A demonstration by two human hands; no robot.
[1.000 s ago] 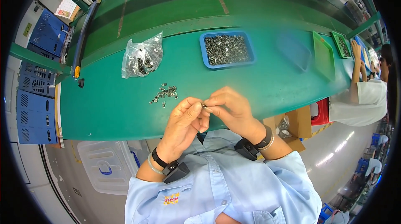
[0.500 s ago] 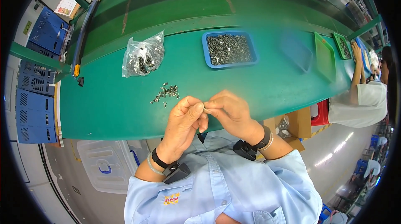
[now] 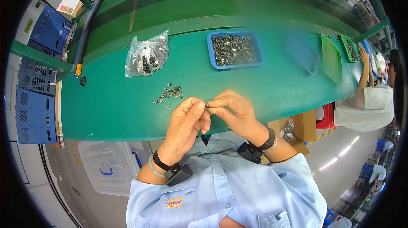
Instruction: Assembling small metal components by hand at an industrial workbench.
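Slightly shifted, left hand [image 3: 183,121] and right hand [image 3: 236,110] together pinch one small part [image 3: 207,106]

- Blue trays, two: filled tray [image 3: 238,67] near worktop's [image 3: 119,113] far edge, blurred tray [image 3: 302,53] toward right end.
- Green trays, two: nearer tray [image 3: 331,60], farther tray [image 3: 353,60], right end.
- Clear bag [image 3: 146,53], one, toward far left corner.
- Loose heap [image 3: 171,91], one; pieces too small to tally.
- Worker's hands, two, by near edge: left hand [image 3: 185,119], right hand [image 3: 236,113]; small part [image 3: 207,106] between, one.
- Lidded box [image 3: 106,172], one, below near edge.
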